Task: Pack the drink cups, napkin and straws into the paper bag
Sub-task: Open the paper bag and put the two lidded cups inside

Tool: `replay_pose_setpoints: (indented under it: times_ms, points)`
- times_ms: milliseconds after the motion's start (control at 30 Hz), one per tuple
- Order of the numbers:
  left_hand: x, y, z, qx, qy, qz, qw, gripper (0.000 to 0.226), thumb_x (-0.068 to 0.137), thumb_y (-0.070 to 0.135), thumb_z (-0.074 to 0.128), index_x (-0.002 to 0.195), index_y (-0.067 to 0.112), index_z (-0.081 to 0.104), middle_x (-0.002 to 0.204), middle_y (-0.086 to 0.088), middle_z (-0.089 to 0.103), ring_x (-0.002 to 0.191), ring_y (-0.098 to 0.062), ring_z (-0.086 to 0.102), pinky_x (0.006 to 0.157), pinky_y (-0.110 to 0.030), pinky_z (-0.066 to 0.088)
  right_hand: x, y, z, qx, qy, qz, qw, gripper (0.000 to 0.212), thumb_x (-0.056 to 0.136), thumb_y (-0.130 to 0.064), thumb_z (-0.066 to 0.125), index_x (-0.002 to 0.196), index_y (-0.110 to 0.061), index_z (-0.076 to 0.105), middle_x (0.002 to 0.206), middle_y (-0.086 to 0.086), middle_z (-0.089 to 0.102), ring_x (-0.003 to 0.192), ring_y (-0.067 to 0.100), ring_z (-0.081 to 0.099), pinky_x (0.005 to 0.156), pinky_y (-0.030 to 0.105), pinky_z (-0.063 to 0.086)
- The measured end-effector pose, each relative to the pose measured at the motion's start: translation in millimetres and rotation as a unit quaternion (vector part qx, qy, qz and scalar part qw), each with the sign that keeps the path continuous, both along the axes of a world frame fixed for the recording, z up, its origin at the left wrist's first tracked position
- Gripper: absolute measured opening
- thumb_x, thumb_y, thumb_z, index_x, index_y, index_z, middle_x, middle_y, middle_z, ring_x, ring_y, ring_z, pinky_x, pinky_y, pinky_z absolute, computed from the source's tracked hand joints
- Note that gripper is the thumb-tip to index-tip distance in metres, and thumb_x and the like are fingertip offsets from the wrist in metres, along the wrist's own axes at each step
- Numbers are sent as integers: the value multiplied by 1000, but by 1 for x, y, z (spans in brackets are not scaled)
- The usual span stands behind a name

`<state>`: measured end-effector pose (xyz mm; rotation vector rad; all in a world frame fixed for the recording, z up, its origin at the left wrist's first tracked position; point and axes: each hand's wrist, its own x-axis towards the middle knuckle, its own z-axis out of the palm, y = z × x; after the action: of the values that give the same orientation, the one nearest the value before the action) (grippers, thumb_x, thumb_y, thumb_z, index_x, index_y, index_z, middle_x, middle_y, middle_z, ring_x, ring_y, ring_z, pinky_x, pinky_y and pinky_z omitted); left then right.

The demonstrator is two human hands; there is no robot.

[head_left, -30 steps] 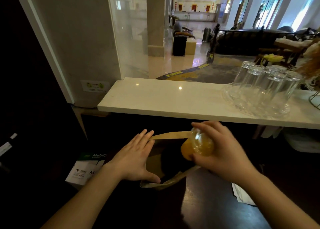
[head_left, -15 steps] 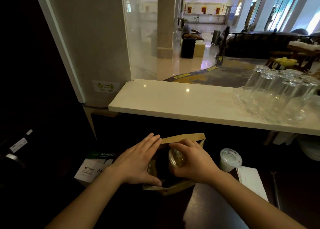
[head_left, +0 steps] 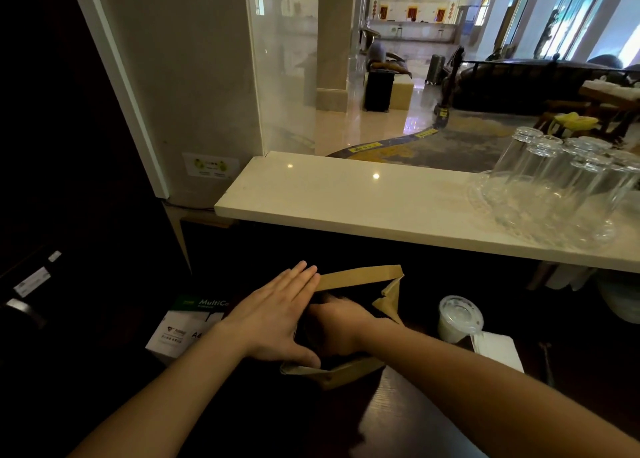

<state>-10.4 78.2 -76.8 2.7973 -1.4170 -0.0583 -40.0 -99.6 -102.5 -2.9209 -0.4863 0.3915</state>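
Two hands meet at a brown paper bag standing upright on the dark bench, mouth open upward. The left hand lies flat along the bag's left rim, fingers straight and together. The right hand is sunk inside the bag; its fingers are hidden, so I cannot tell their grip. Just to the right sit a lidded cup and a white napkin. Upturned glasses crowd the marble ledge behind.

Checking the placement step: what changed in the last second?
The right hand lowered the orange drink cup down into the paper bag; cup now hidden, grip unseen. The left hand stayed flat against the bag's rim; white lidded cup and napkin unmoved.
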Motion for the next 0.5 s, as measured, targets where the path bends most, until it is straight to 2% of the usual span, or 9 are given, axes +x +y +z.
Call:
replay_pose_setpoints:
  times_ms: [200, 400, 500]
  points:
    - [-4, 0, -6, 15, -11, -3, 1000, 136, 57, 102, 33, 149, 22, -25, 160, 4, -28, 139, -8, -36, 115, -33, -17, 8, 6, -26, -13, 59, -3, 998, 85, 75, -50, 76, 143, -17, 36, 136, 14, 53, 128, 35, 43, 98, 43, 42]
    - [-8, -3, -4, 8, -3, 3, 1000, 138, 55, 102, 36, 149, 21, -24, 160, 4, -28, 139, -9, -36, 117, -34, -14, 9, 0, -36, -30, 58, -15, 998, 94, 70, -53, 78, 143, -16, 33, 134, 18, 50, 123, 36, 46, 94, 44, 48]
    - [-9, -3, -2, 3, 2, 4, 1000, 139, 54, 102, 36, 150, 21, -23, 159, 4, -28, 139, -9, -37, 117, -34, -14, 11, -4, -38, -38, 44, -22, 998, 98, 67, -55, 80, 144, -17, 32, 138, 15, 48, 127, 35, 43, 98, 46, 46]
